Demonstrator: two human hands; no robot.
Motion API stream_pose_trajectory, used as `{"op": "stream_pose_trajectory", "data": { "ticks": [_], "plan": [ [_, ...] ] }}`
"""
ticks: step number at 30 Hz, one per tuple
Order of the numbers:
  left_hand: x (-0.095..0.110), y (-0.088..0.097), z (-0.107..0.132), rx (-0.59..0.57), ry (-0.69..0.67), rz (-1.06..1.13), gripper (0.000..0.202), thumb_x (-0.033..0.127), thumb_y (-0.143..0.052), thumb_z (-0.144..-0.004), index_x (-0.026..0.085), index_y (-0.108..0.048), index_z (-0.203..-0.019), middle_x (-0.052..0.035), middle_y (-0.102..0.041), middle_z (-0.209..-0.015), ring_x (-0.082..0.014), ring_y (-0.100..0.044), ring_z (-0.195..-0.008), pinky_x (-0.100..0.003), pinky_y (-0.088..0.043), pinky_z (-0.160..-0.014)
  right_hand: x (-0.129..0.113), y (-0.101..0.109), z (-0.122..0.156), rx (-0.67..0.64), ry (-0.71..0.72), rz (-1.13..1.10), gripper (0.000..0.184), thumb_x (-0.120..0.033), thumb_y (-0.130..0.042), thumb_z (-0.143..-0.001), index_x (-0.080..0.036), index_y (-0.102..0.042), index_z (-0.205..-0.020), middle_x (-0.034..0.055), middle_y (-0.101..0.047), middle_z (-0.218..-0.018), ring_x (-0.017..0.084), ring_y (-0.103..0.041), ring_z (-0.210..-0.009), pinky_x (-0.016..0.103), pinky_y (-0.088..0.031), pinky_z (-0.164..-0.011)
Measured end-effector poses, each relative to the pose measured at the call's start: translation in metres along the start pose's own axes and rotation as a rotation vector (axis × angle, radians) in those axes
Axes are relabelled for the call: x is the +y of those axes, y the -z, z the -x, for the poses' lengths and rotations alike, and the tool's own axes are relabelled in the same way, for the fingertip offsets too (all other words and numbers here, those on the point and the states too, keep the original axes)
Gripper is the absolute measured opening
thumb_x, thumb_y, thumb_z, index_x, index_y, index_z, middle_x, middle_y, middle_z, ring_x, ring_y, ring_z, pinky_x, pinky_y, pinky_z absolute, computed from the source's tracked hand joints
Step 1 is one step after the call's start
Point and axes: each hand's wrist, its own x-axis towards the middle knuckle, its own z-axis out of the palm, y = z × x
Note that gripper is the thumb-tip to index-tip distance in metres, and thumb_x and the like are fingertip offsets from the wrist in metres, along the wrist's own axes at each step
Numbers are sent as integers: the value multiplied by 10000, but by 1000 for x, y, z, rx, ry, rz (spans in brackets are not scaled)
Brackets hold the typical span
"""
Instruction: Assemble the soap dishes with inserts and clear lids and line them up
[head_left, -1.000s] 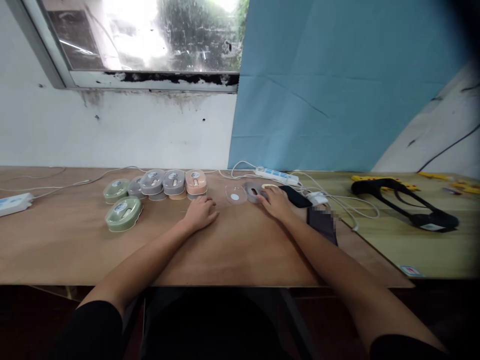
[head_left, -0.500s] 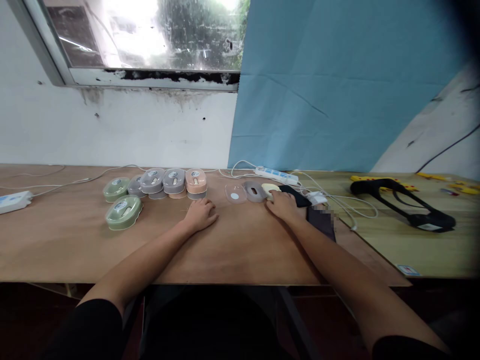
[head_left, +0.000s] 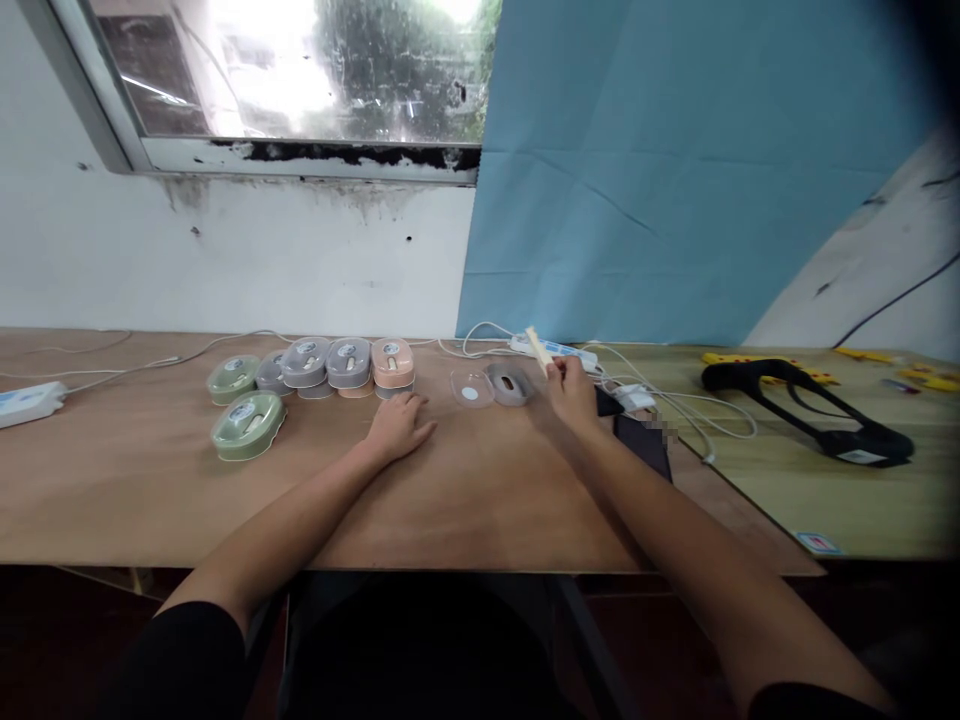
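Note:
My right hand (head_left: pixel 574 395) pinches a cream-coloured flat piece (head_left: pixel 538 350) by its lower edge. The piece is raised above the table and turned nearly edge-on to me. To its left lie a grey piece with a slot in its middle (head_left: pixel 498 385) and a clear plastic lid with a white round patch (head_left: pixel 472 389). My left hand (head_left: pixel 396 425) rests flat on the table with its thumb apart, holding nothing. Just beyond it stands a peach box with a clear cover (head_left: pixel 392 362), stacked on a grey one.
More lidded boxes stand to the left, grey (head_left: pixel 305 362) and green (head_left: pixel 249 425). Behind my right hand are a power strip (head_left: pixel 577 355) and white cables. A dark flat object (head_left: pixel 641 445) lies right of my wrist. Farther right is a black curved frame (head_left: pixel 810 410).
My right hand has lifted the cream-coloured piece off the table and tipped it up on edge. My left hand has barely moved.

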Motion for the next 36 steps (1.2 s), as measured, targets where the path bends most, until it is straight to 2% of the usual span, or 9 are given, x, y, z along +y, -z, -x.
{"op": "stream_pose_trajectory", "data": {
  "ticks": [4, 7, 10, 12, 16, 22, 25, 29, 36],
  "plan": [
    [-3, 0, 0, 125, 74, 119, 625, 494, -505, -878, 138, -388, -1379, -158, -563, -1288, -277, -541, -1161, -411, -425, -970, -43, -2, 5, -47, 62, -314, 318, -459, -320, -946, -210, -516, -973, 53, -619, -860, 211, -564, -785, 313, -429, -731],
    [-4, 3, 2, 158, 135, 229, 720, 516, -490, -888, 146, -245, -1455, -156, -568, -1295, -253, -595, -1081, -383, -456, -919, -75, -8, 15, -155, 79, -433, 311, -481, -335, -941, -226, -510, -907, 33, -611, -842, 203, -560, -795, 308, -432, -734],
    [-4, 7, 4, 121, 109, 330, 694, 505, -461, -909, 165, -223, -1465, -107, -658, -1140, -205, -649, -912, -331, -483, -831, -94, -21, 24, -253, 66, -472, 294, -478, -363, -926, -233, -509, -858, 31, -612, -817, 207, -563, -794, 312, -425, -724],
    [-3, 10, 5, 96, 89, 338, 607, 489, -434, -924, 162, -323, -1423, -65, -694, -967, -185, -651, -812, -305, -485, -764, -98, -33, 27, -292, 37, -521, 287, -475, -373, -914, -234, -510, -839, 28, -611, -809, 205, -563, -777, 314, -427, -715],
    [-3, 10, 4, 87, 129, 251, 423, 460, -425, -924, 170, -589, -1185, -43, -681, -800, -181, -629, -751, -286, -461, -697, -96, -57, 29, -319, -93, -653, 299, -499, -397, -882, -236, -521, -809, 14, -603, -791, 196, -563, -768, 306, -445, -701],
    [-8, 8, 3, 51, 189, 214, 385, 430, -429, -917, 190, -644, -1128, -64, -707, -878, -189, -633, -789, -276, -439, -675, -92, -71, 37, -318, -94, -702, 338, -546, -436, -869, -226, -529, -810, 8, -588, -766, 184, -548, -747, 289, -439, -669],
    [-8, 9, 3, -1, 184, 157, 360, 413, -392, -931, 210, -685, -981, -69, -712, -885, -193, -633, -789, -276, -420, -663, -86, -71, 38, -317, -82, -673, 340, -544, -487, -848, -212, -559, -847, 21, -619, -810, 178, -554, -726, 293, -442, -672],
    [-7, 11, 3, -59, 211, 61, 373, 412, -380, -926, 217, -677, -810, -67, -702, -803, -201, -624, -740, -280, -386, -609, -72, -71, 32, -233, -96, -551, 374, -550, -498, -839, -202, -601, -930, 46, -655, -883, 173, -551, -688, 311, -453, -681],
    [-11, 8, 2, -117, 213, 13, 354, 414, -400, -913, 236, -690, -814, -69, -715, -840, -219, -636, -774, -288, -402, -627, -34, -57, 17, -41, -3, -210, 298, -435, -516, -830, -188, -646, -936, 120, -633, -983, 233, -569, -819, 385, -464, -788]
  ]
}}
